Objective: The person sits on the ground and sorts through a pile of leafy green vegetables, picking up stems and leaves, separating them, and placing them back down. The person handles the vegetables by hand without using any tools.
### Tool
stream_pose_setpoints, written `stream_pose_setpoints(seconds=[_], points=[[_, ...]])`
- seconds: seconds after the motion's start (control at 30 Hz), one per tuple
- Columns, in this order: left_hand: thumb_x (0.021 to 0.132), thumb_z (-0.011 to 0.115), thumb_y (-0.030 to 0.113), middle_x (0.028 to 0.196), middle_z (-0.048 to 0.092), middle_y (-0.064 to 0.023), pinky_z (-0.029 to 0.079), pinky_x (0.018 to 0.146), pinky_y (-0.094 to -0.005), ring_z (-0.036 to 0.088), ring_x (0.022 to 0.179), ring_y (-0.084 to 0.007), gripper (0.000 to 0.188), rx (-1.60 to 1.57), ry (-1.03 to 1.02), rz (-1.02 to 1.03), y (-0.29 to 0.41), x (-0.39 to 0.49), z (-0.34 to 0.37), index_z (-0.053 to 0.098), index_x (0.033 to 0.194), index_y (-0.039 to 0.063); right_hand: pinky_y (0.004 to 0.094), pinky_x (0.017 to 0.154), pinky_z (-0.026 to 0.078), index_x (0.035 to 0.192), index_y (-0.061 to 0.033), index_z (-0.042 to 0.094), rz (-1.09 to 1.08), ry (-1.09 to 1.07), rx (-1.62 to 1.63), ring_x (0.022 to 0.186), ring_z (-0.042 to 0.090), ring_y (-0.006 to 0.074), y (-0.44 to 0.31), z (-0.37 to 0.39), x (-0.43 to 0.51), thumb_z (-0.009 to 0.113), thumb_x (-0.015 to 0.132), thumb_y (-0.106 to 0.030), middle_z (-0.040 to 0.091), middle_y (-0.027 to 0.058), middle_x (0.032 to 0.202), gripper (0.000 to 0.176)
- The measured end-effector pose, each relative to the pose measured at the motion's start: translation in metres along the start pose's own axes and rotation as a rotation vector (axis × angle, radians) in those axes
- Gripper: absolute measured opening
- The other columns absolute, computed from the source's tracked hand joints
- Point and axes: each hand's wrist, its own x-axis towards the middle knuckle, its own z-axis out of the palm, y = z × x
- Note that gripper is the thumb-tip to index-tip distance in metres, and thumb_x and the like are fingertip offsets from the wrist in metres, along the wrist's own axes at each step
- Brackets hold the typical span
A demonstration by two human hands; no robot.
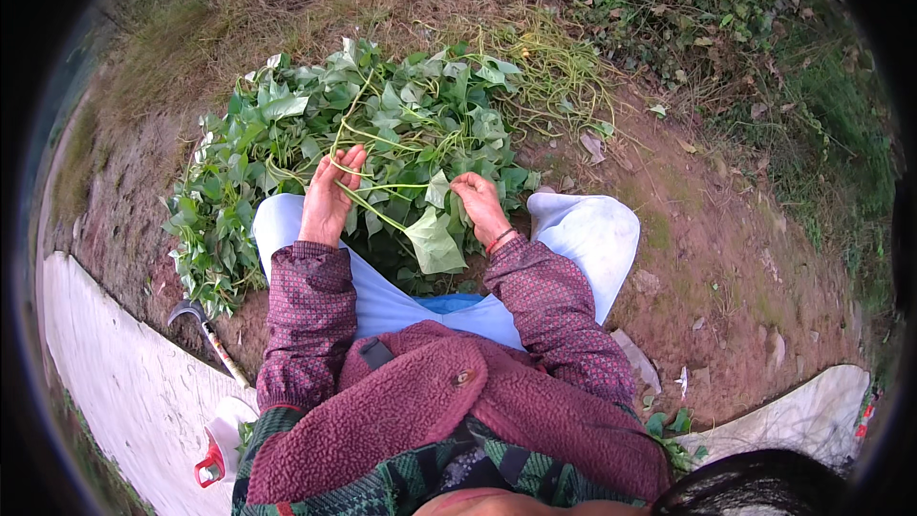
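Observation:
A green vine stem (351, 109) with long leaf stalks, which looks like sweet potato vine, lies across the palm of my left hand (331, 193). My left thumb and fingers are loosely bent around it. From that hand a stalk runs right to a broad pale leaf (435, 242) above my lap. My right hand (481, 206) has thumb and forefinger pinched together at the edge of a smaller leaf (438, 189). Beneath and beyond both hands spreads a large heap of leafy vines (286, 130), between and in front of my knees.
Bare yellow-green stems (555, 75) lie piled beyond the heap on the right. A sickle (209, 335) rests at the left, its handle reaching a pale slab edge (114, 344). A white and red container (223, 441) stands on that slab. Brown soil (688, 244) extends to my right.

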Motion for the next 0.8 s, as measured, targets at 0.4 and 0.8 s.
stream_pose_setpoints(seconds=[0.4, 0.8], points=[[0.098, 0.046, 0.009, 0.123, 0.058, -0.0193, 0.051, 0.094, -0.0362, 0.059, 0.113, -0.0275, 0.01, 0.047, -0.006, -0.016, -0.012, -0.003, 0.012, 0.053, 0.105, 0.005, 0.0392, 0.071, 0.048, 0.089, -0.0079, 0.07, -0.549, -0.495, -0.935, 0.078, 0.064, 0.032, -0.038, 0.022, -0.042, 0.069, 0.077, -0.032, 0.066, 0.0137, 0.077, 0.027], [0.098, 0.046, 0.009, 0.123, 0.058, -0.0181, 0.05, 0.096, -0.0364, 0.056, 0.116, -0.0275, 0.01, 0.027, 0.024, 0.013, -0.008, -0.003, 0.009, 0.052, 0.105, 0.005, 0.033, 0.072, 0.049, 0.087, -0.0072, 0.072, -0.406, -0.551, -0.592, 0.076, 0.066, 0.0249, 0.0, 0.029, -0.032, 0.072, 0.074, -0.025, 0.069, 0.0107, 0.079, 0.022]])
